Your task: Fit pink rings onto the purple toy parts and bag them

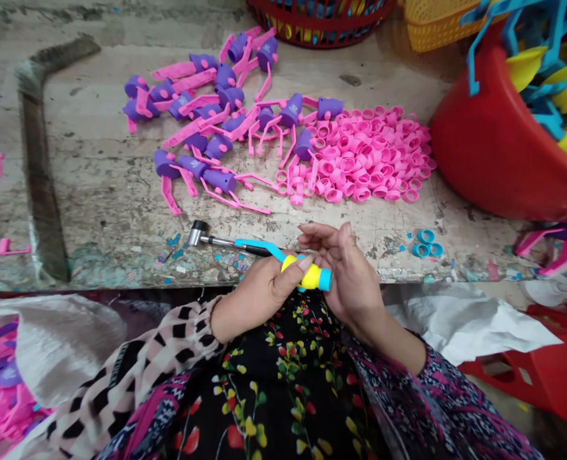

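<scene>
My left hand is closed round a yellow and blue plastic piece, with the thumb along its top. A long blue arm sticks out of it to the left, and a blue ring caps its right end. Beside that ring my right hand is open, fingers spread and palm turned towards the piece; whether it touches the ring I cannot tell. Just beyond my left hand a small hammer lies on the worktable, its handle partly covered. Three loose blue rings lie to the right.
Farther back are a heap of pink rings and several purple cups with pink arms. A red tub of yellow and blue parts stands right, near red and yellow baskets. A bent strip lies left.
</scene>
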A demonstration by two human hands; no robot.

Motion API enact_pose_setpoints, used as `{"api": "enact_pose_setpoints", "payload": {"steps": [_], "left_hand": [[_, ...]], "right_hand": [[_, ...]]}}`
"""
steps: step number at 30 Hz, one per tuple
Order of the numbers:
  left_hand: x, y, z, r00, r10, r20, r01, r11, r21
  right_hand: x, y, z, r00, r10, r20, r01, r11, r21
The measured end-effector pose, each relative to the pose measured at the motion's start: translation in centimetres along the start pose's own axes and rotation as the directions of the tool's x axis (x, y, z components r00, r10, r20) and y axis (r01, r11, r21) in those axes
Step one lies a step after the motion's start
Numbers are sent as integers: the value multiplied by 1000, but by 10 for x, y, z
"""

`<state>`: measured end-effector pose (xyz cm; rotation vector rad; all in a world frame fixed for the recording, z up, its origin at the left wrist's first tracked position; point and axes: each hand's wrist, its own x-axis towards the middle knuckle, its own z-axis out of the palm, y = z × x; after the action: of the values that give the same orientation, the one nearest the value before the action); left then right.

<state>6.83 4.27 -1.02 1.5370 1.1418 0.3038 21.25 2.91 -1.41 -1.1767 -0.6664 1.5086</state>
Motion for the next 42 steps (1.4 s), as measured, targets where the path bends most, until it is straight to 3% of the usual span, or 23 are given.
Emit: {"api": "enact_pose_setpoints", "payload": {"steps": [7,14,22,28,31,34,37,42], "left_hand": [[-11,-1,5,982,169,-84,-130,929,346],[-14,4,13,987,120,-106,-47,849,526],[-15,8,17,999,31,-25,-17,901,433],[-13,3,18,999,8,-31,6,904,428],[-9,1,16,996,77,-45,-60,950,306],[-6,-2,13,989,116,-88,-104,986,130],[-6,-3,11,994,47,-103,-50,999,-21],[-6,0,13,987,-152,-60,138,973,-185]], "right_hand": [[-3,-2,12,970,207,131,-228,958,176],[-4,6,7,970,167,178,-201,961,192],[-7,12,8,971,163,175,-198,959,205],[-6,16,6,966,183,181,-219,954,204],[-1,8,7,955,225,192,-261,947,187],[5,-6,9,919,272,286,-346,904,251],[6,-15,8,894,295,338,-401,863,308],[-1,-11,3,889,334,312,-432,836,337]]}}
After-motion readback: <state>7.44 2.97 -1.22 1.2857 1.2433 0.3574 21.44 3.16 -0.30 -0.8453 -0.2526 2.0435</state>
